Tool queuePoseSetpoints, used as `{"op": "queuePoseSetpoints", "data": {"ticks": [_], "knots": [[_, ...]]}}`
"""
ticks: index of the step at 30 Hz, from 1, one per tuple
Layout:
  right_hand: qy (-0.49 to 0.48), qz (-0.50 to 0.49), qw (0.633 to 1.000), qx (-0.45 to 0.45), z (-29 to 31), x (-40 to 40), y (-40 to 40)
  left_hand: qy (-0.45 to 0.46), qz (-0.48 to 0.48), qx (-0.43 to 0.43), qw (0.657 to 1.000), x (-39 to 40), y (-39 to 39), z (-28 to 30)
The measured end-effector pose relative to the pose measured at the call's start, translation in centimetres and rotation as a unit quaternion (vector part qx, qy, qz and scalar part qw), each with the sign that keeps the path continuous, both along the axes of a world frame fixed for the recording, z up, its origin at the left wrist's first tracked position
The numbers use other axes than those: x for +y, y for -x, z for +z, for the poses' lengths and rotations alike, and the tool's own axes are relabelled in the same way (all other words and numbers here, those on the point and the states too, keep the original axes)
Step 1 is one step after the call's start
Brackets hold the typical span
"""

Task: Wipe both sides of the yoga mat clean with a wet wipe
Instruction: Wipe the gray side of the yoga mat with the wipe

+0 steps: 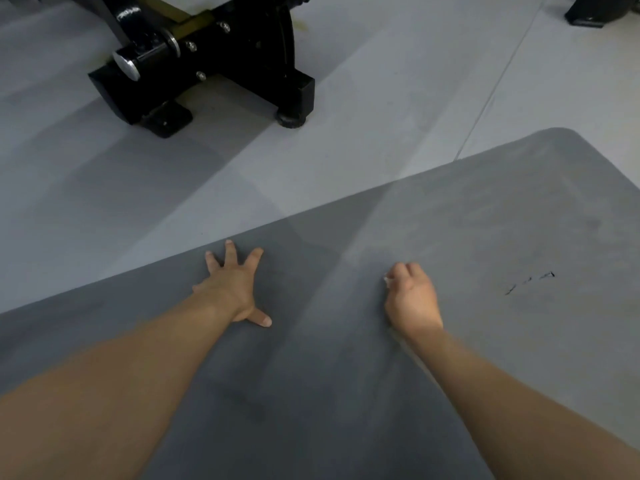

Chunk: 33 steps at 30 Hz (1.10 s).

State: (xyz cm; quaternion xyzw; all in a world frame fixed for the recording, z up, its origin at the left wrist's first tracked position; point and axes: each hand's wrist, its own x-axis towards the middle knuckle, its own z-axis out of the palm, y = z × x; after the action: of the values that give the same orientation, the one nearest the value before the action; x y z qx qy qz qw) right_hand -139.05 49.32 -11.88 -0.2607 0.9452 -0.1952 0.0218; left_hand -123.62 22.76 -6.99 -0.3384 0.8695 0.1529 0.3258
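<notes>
A dark grey yoga mat [485, 209] lies flat on the floor, filling the lower right of the view, with a rounded corner at the upper right. My left hand [233, 287] presses flat on the mat near its far edge, fingers spread. My right hand [410, 296] is curled into a fist on the mat, gripping a white wet wipe [387, 280]; only a small bit of the wipe shows at the fingers. Small dark marks [530, 281] sit on the mat to the right of that hand.
A black metal base of gym equipment [221, 60] stands on the light grey floor [104, 188] beyond the mat. Another dark object [602, 10] sits at the top right corner. A floor seam [491, 95] runs diagonally toward the mat.
</notes>
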Motion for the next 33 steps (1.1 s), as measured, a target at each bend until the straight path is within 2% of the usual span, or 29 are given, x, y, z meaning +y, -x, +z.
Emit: {"op": "queuePoseSetpoints", "data": {"ticks": [2,4,7,10,12,14,16,19,21,22,24,29,31,33], "knots": [[0.024,-0.091,0.995,-0.015,0.2,-0.7,0.2,-0.019,0.013,0.005,1.000,-0.2,0.1,-0.3],[0.052,-0.087,0.995,-0.002,0.0,-2.8,-2.3,-0.028,0.018,-0.001,0.999,-0.2,0.2,-0.2],[0.064,0.042,0.997,-0.017,-0.5,-7.0,-9.3,-0.034,0.021,-0.005,0.999,-0.1,0.1,0.1],[0.051,0.192,0.978,-0.062,-0.2,-9.3,-13.6,-0.046,0.027,-0.014,0.998,0.1,0.2,0.3],[0.026,0.279,0.959,-0.046,-0.4,-8.8,-11.8,-0.048,0.030,-0.025,0.998,0.0,0.2,0.4],[0.002,0.295,0.955,-0.024,-0.4,-7.4,-7.5,-0.050,0.033,-0.034,0.998,-0.2,0.3,0.6],[-0.001,0.226,0.974,0.013,-0.3,-5.3,-2.3,-0.057,0.037,-0.037,0.997,-0.4,0.5,0.6],[0.025,0.032,0.999,0.029,0.2,-2.0,3.7,-0.064,0.040,-0.031,0.997,-0.4,0.4,0.6],[0.049,-0.073,0.996,0.005,0.4,-2.1,4.3,-0.068,0.041,-0.026,0.997,-0.4,0.4,0.7],[0.055,-0.083,0.995,0.008,0.4,-3.2,3.3,-0.069,0.041,-0.023,0.996,-0.4,0.4,0.7],[0.063,-0.028,0.997,0.018,0.0,-6.6,-0.4,-0.071,0.040,-0.018,0.997,-0.4,0.5,0.7],[0.059,0.184,0.980,-0.055,-0.3,-14.0,-9.6,-0.064,0.042,-0.009,0.997,-0.5,0.3,0.4],[0.047,0.276,0.959,-0.034,-0.1,-13.9,-8.4,-0.063,0.043,-0.007,0.997,-0.4,0.2,0.3],[0.028,0.282,0.959,-0.006,-0.2,-12.5,-3.9,-0.059,0.040,-0.005,0.997,-0.4,0.2,0.1]]}}
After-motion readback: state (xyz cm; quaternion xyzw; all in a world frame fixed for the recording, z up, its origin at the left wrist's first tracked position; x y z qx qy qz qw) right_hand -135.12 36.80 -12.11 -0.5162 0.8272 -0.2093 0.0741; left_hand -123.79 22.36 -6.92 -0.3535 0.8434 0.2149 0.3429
